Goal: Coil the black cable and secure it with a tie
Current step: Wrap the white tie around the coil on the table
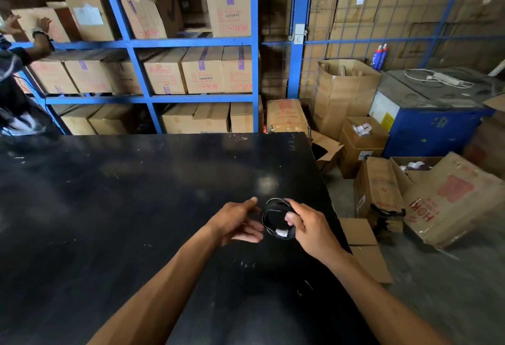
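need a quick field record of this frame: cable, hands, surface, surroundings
cable: black cable, wound in a small coil, held above the table
white piece: small white tag or tie on the coil's lower edge; which, unclear
right hand: right hand grips the coil
left hand: left hand open beside the coil, fingertips at its edge
surface: black table
surroundings: blue shelving with cardboard boxes behind

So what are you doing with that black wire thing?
A person is winding a black cable into a small round coil above a dark table. The right hand grips the coil, with something small and white at its lower edge, maybe the tie. The left hand is open beside the coil, fingers near it. Cardboard boxes fill the blue shelves behind.
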Demonstrator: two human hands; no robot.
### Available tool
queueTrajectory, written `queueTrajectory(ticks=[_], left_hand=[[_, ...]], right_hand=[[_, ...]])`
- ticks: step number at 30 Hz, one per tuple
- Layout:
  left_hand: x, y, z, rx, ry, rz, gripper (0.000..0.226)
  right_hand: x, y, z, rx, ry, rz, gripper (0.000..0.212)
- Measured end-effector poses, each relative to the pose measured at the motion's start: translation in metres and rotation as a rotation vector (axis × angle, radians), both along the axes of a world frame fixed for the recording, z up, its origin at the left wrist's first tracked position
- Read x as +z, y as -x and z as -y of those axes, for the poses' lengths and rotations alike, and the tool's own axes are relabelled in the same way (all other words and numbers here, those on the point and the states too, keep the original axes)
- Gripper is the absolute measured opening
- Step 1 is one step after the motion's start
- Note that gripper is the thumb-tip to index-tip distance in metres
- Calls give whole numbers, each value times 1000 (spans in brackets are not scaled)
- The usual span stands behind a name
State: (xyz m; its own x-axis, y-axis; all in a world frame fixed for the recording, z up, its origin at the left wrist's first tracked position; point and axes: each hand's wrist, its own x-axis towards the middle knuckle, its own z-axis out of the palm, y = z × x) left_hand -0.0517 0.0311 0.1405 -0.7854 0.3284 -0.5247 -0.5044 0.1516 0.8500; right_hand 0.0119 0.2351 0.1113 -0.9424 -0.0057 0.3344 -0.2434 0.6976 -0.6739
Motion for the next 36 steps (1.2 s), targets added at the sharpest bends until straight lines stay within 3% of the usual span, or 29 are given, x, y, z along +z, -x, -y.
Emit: queueTrajectory(ticks=[3, 6, 8, 15, 17, 19, 22, 24, 28, 32, 36], left_hand=[[-2, -1, 4, -56, 56, -389, 30], [-3, -5, 7, -194, 6, -555, 55], [-6, -7, 5, -204, 49, -614, 55], [-8, -7, -8, -116, 102, -563, 39], [-6, -8, -9, -188, 122, -550, 29], [-6, -11, -10, -274, 250, -657, 23], [-7, -17, -16, -272, 402, -770, 25], [-8, -19, -19, -282, 419, -803, 26], [-10, -18, -18, -268, 272, -664, 29], [-12, -13, -10, -258, 4, -439, 36], [-11, -7, 0, -347, 41, -516, 43]], right_hand=[[3, 4, 1, -61, 193, 213, 22], [3, 5, -1, -89, 335, 308, 22], [3, 4, -1, -91, 399, 335, 21], [1, -9, 6, 15, 276, 320, 24], [0, -11, 2, 24, 219, 317, 25], [1, -12, -2, 55, 184, 364, 25], [5, -13, 1, 73, 301, 427, 32], [4, -11, 5, -30, 403, 359, 43], [2, -8, 7, -67, 544, 235, 14], [1, -8, 6, -28, 570, 183, 20], [-3, -5, 2, 62, 602, 240, 22]])
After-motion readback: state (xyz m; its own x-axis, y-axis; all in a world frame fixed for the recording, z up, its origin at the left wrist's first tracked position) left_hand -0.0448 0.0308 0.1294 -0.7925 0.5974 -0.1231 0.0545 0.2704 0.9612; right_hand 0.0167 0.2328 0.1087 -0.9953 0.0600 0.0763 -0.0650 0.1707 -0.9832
